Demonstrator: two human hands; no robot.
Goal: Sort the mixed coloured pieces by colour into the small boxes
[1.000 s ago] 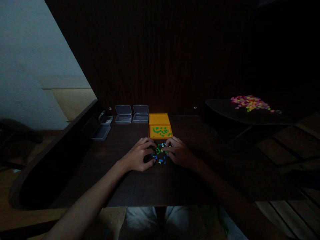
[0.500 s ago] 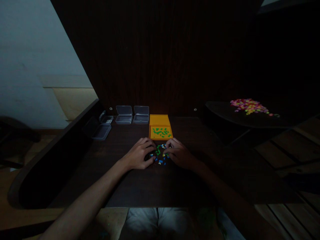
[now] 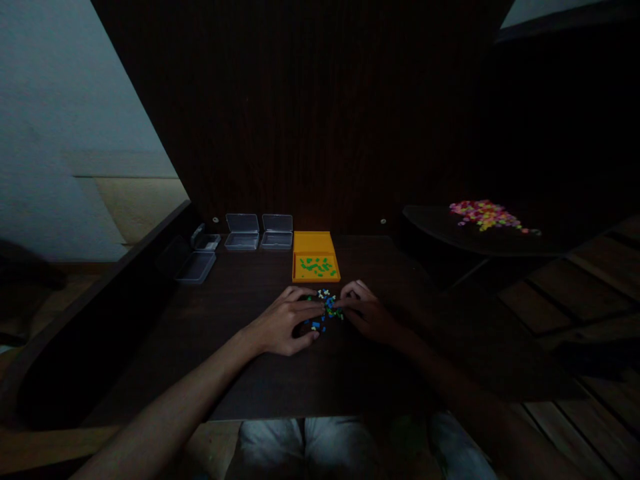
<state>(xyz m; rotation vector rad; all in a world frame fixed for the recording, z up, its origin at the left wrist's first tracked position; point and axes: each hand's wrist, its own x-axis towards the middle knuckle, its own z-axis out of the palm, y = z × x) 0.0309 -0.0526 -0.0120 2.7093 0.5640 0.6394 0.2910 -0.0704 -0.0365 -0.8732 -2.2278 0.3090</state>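
Note:
Small blue, white and green plastic pieces lie in a loose cluster on the dark wooden desk, between my two hands. My left hand rests at the cluster's left side, palm down, fingers stretched and apart, fingertips among the pieces. From the right, my right hand reaches in with a finger extended to the pieces and others partly bent; nothing shows in its grip. Just beyond the hands stands an open yellow box, with several small green pieces scattered in its tray.
Clear plastic cases with raised lids stand along the back, left of the yellow box. Another open clear case lies near the left side panel. A heap of pink, purple and yellow bits sits on a raised shelf at right.
My left fingers have stretched farther over the pieces toward the right. The green pieces that lay between my hands are now bunched nearer my right hand. The view has shifted slightly.

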